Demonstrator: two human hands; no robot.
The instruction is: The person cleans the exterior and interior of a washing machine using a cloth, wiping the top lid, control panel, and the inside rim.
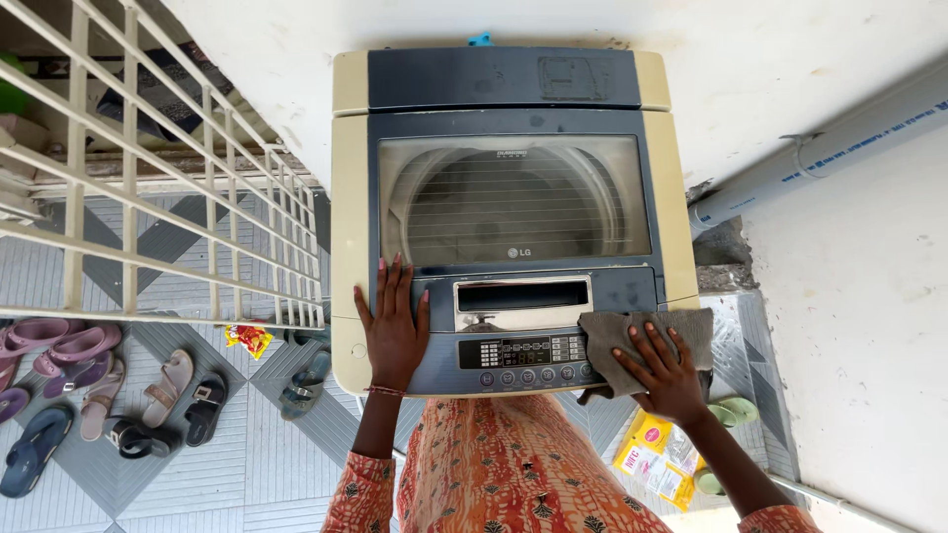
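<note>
The right hand presses a grey cloth flat onto the front right corner of a washing machine. Its grip is loose: fingers spread over the cloth, pinning it down and not pinching it, so the cloth lies between palm and panel. The left hand holds nothing; it lies open and flat on the machine top, well to the left of the cloth, with the button panel between the two hands.

To wipe well here, I judge that the cloth should stay spread wide under the fingers, with even, light pressure so no button is pushed in, while the flat left hand steadies the body. The part of the cloth hanging off the front edge could be gathered back under the palm.

Beyond the grip, further from the person, sits the clear lid, closed. Through it the drum shows dimly; I cannot tell whether anything is inside. Below and to the right of the cloth, yellow packets lie on the floor. Far to the left of the open hand, sandals are scattered on the tiles.
</note>
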